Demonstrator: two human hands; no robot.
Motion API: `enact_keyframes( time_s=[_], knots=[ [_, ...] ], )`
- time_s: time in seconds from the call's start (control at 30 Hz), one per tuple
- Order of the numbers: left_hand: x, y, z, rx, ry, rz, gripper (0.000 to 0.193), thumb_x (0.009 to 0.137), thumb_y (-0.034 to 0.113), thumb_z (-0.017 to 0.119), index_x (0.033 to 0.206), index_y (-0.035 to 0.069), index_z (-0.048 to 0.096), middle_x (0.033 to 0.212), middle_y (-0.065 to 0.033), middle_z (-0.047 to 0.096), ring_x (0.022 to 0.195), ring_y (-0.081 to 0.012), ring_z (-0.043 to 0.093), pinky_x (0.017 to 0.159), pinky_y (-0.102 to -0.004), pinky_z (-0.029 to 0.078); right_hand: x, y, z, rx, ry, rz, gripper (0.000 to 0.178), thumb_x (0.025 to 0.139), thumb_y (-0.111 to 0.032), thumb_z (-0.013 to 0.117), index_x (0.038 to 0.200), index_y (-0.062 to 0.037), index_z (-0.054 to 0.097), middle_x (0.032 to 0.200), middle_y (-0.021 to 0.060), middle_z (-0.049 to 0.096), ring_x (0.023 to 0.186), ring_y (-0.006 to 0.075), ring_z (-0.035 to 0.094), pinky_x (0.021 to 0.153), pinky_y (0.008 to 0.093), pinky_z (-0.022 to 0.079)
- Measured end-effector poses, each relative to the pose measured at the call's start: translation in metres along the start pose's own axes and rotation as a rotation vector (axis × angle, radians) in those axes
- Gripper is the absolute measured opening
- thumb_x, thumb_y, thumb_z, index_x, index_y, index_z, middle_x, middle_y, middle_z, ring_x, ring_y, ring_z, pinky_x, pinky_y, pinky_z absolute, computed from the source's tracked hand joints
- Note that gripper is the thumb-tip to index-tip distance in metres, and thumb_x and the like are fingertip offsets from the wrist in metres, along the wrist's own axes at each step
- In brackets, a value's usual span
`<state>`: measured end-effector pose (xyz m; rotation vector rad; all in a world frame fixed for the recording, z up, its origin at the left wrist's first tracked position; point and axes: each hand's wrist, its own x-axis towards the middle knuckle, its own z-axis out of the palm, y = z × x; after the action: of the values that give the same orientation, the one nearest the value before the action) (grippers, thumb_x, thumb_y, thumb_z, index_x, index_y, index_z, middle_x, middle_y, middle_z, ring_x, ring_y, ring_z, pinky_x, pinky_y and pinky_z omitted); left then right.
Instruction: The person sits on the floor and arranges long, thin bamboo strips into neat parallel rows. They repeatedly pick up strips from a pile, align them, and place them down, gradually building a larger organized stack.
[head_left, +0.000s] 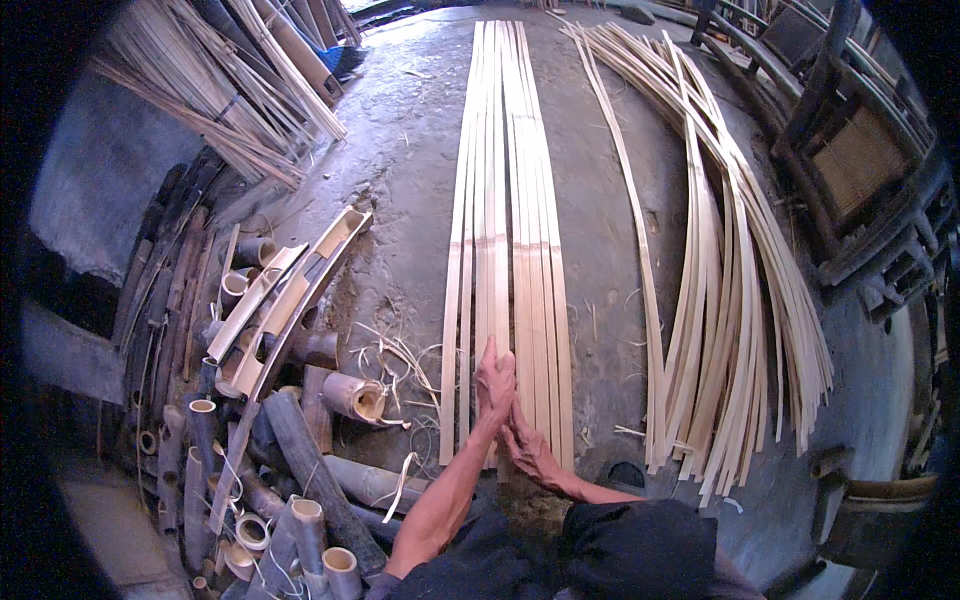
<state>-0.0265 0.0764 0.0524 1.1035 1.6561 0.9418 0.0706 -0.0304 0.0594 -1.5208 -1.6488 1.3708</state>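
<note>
Long, pale bamboo strips [540, 300] lie side by side on the floor in front of me, running away in two groups with a narrow gap between them. My left hand [494, 388] is over the near part of the left group, closed, its fingers pressed together around a strip's edge. Just below and to its right, my right hand [530, 450] is closed at the inner edge of the right group. The hands almost touch. The strip between their fingers is largely hidden.
A fanned pile of loose bamboo strips [735, 300] lies to the right. Cut bamboo tubes [355, 398] and split halves [290, 300] are heaped at the left, with thin shavings [395, 355] beside them. Bamboo poles [230, 90] lean far left; a dark chair [860, 160] stands right.
</note>
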Motion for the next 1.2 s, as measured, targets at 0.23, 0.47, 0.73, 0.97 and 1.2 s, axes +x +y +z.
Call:
enact_keyframes(
  time_s=[0.23,0.47,0.73,0.97,1.2],
  knots=[
    [-0.014,0.029,-0.017,0.065,0.245,0.286,0.054,0.092,0.018,0.058,0.140,-0.003,0.042,0.111,-0.0285,0.063,0.093,-0.0306,0.067,0.078,-0.0376,0.050,-0.022,0.019,-0.005,-0.001,-0.083,-0.028,0.061,0.099,-0.018,0.048,0.151,-0.0043,0.017,0.093,0.0215,0.062,0.077,0.0306,0.062,0.071,0.0416,0.049],
    [0.037,-0.024,-0.053,0.240,0.270,0.286,0.056,0.090,0.017,0.054,0.139,-0.005,0.040,0.104,-0.0307,0.063,0.091,-0.0358,0.066,0.079,-0.0417,0.049,-0.024,0.026,0.001,0.108,-0.083,0.063,0.047,0.100,-0.023,0.047,0.142,-0.0017,0.040,0.107,0.0234,0.062,0.084,0.0309,0.064,0.079,0.0381,0.050],
    [0.043,-0.049,-0.083,0.393,0.229,0.246,0.051,0.088,0.011,0.057,0.135,-0.005,0.046,0.069,-0.0277,0.056,0.062,-0.0392,0.059,0.060,-0.0461,0.045,-0.025,0.034,0.002,0.142,0.006,-0.083,0.040,0.099,-0.018,0.049,0.137,-0.0041,0.047,0.090,0.0141,0.060,0.070,0.0207,0.061,0.067,0.0340,0.052],
    [0.045,-0.075,-0.084,0.390,0.360,0.496,0.050,0.089,0.009,0.055,0.136,-0.005,0.044,0.071,-0.0283,0.057,0.064,-0.0404,0.058,0.062,-0.0477,0.045,-0.023,0.037,0.004,0.129,-0.035,-0.107,0.034,0.099,-0.013,0.049,0.131,-0.0036,0.053,0.086,0.0102,0.058,0.068,0.0153,0.060,0.063,0.0302,0.051],
    [0.040,-0.064,-0.087,0.605,0.201,0.182,0.056,0.090,0.017,0.056,0.141,0.001,0.040,0.095,-0.0238,0.055,0.091,-0.0386,0.058,0.071,-0.0494,0.045,-0.004,0.050,-0.035,0.066,0.146,-0.104,0.030,0.098,-0.012,0.050,0.126,-0.0013,0.056,0.087,0.0068,0.060,0.066,0.0142,0.061,0.060,0.0276,0.051]
  ],
)
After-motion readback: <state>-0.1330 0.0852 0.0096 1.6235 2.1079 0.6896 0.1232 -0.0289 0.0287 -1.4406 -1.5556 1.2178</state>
